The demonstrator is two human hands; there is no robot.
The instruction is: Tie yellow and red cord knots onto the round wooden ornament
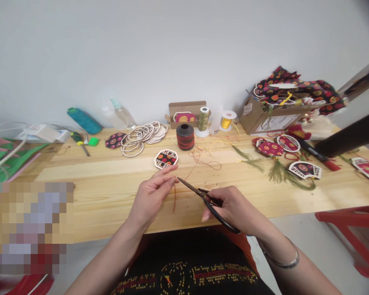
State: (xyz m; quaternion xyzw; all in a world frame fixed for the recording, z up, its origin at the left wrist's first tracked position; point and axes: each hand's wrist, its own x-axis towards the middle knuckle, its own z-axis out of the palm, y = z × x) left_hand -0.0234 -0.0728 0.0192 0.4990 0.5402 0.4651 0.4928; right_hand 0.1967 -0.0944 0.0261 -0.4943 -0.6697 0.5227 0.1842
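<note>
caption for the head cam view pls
Right hand holds black-handled scissors near red thread pinched by the left hand over a pine workbench

left hand pinching red thread, right hand holding scissors

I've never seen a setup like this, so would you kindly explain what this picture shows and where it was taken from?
There is no machine here: this view comes from a camera worn on a person's head, looking down at their bare hands. The left hand pinches a red thread, and the right hand holds black-handled scissors with their tips beside it. On the wooden table lie a spool of dark thread, a fabric-backed wooden ornament, and cut wooden frames.
</note>
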